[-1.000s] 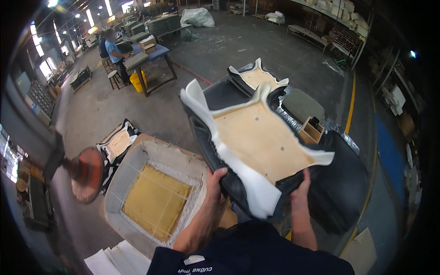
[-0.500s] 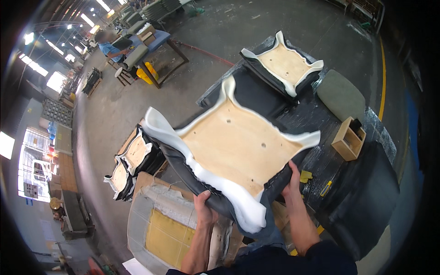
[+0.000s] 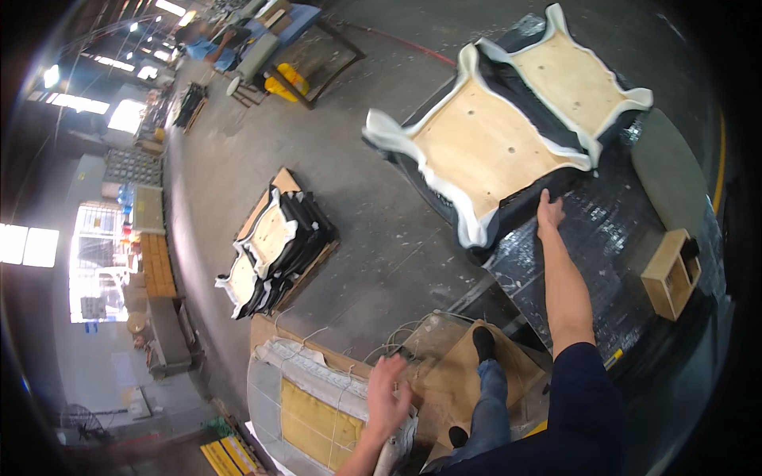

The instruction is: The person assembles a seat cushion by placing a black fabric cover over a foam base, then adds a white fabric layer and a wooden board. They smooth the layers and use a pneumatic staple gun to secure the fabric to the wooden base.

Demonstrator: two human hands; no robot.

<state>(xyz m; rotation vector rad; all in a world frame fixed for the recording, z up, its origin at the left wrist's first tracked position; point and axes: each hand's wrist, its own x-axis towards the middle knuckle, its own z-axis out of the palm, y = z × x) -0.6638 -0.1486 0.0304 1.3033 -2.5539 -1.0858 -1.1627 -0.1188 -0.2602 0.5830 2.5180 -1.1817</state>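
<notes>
An upholstered seat pad [image 3: 484,155] rests upside down at the far end of the dark work table [image 3: 548,278]. Its pale wooden board faces up, with white padding along the edges and black covering below. My right hand [image 3: 549,213] reaches out to its near edge and touches it there, thumb and fingers apart, not wrapped round it. A second, similar seat pad [image 3: 575,83] lies against its far side. My left hand [image 3: 387,397] is open and holds nothing, above a grey and yellow padded piece [image 3: 321,420] beside my legs.
A small wooden box [image 3: 671,278] and a grey-green panel [image 3: 671,163] are on the table's right. Stacked seat pads [image 3: 274,230] stand on the floor at left. Thin cords [image 3: 397,337] lie near my feet. A person [image 3: 210,47] sits by a blue-topped table [image 3: 298,24].
The seat pad has gone from both hands onto the table's far end, next to the other pad. My left hand has let go and drawn back; my right arm has stretched forward.
</notes>
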